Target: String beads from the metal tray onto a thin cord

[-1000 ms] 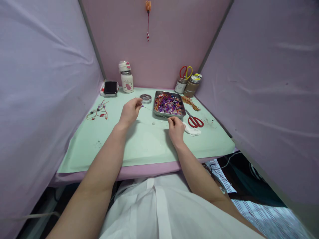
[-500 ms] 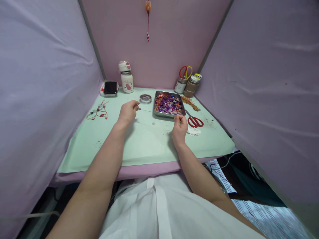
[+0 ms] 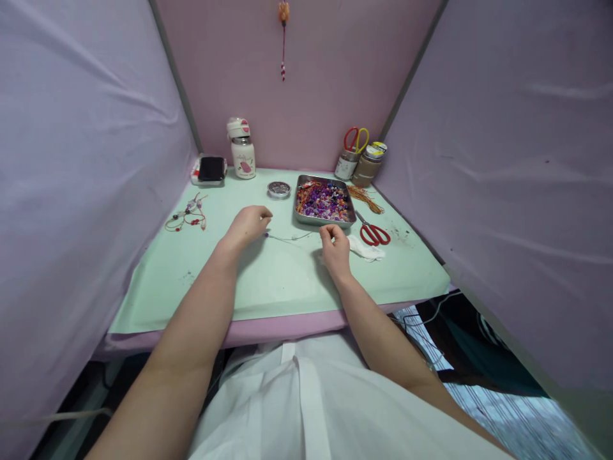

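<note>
On the green mat (image 3: pixel 268 281), before the bead tray (image 3: pixel 324 223): left hand (image 3: pixel 246 225) has dropped from beside the round tin (image 3: pixel 279 189), and right hand (image 3: pixel 335 246) has drawn inward. Each pinches one end of the thread (image 3: pixel 290 239), fingertips closed. The thread was taut and now sags low. The purple bead (image 3: pixel 266 235) sits at the left fingertips. Tension looks released.

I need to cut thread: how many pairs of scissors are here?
2. A red-handled pair lies on the mat right of the bead tray; a red-and-yellow-handled pair stands in the jar by the back wall.
</note>
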A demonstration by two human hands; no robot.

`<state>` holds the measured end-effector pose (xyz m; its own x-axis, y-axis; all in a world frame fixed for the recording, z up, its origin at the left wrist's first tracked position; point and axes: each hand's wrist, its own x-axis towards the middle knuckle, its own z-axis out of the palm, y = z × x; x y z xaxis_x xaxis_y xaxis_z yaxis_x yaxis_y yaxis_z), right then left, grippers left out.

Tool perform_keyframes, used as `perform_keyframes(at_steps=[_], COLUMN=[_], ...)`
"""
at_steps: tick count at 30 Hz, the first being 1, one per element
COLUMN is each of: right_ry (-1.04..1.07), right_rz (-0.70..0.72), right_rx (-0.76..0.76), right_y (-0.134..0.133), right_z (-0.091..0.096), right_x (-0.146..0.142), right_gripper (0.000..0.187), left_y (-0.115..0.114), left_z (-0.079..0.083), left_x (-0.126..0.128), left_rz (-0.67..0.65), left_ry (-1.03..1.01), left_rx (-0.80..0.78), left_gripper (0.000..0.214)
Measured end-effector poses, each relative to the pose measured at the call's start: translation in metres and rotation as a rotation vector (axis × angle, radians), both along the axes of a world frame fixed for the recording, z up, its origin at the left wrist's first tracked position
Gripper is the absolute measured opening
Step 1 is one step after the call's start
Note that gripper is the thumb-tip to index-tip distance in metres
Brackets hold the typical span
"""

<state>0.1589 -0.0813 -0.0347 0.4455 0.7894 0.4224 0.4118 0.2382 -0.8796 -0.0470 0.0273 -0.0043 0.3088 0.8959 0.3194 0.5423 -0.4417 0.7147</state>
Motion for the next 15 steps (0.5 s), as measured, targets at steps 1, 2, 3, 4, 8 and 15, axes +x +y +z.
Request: perform_keyframes(at_steps=[1,2,3,4,8,15], right_ry=[-0.005,-0.011,-0.019,-0.027,-0.031,-0.03], right_rz=[0.017,0.037,0.059,0.081,0.139,0.119], right_rx=[0.003,0.007,0.01,0.011,0.001,-0.015], right_y=[0.0,0.0,-0.001,-0.001,-0.001,0.0], right_z=[0.0,0.0,0.0,0.0,-0.001,-0.003], right_x=[-0.001,-0.001,-0.002,-0.002,-0.003,-0.002], right_gripper=[0.022,0.022,0.022,0.022,0.024,0.023], left_y=[-0.007,-0.015,-0.023,-0.031,-0.055,-0.053], left_z=[0.005,0.009,0.012,0.014,0.01,0.007], left_x=[0.007,0.016,0.026,0.036,0.067,0.063], left_rz=[-0.041,-0.109,-0.193,-0.279,-0.408,-0.362], left_ry=[-0.042,-0.092,-0.15,-0.208,-0.334,-0.218], left_rx=[-0.008,-0.033,-0.073,-0.116,-0.292,-0.387], left_gripper=[0.012,0.018,0.022,0.023,0.02,0.017])
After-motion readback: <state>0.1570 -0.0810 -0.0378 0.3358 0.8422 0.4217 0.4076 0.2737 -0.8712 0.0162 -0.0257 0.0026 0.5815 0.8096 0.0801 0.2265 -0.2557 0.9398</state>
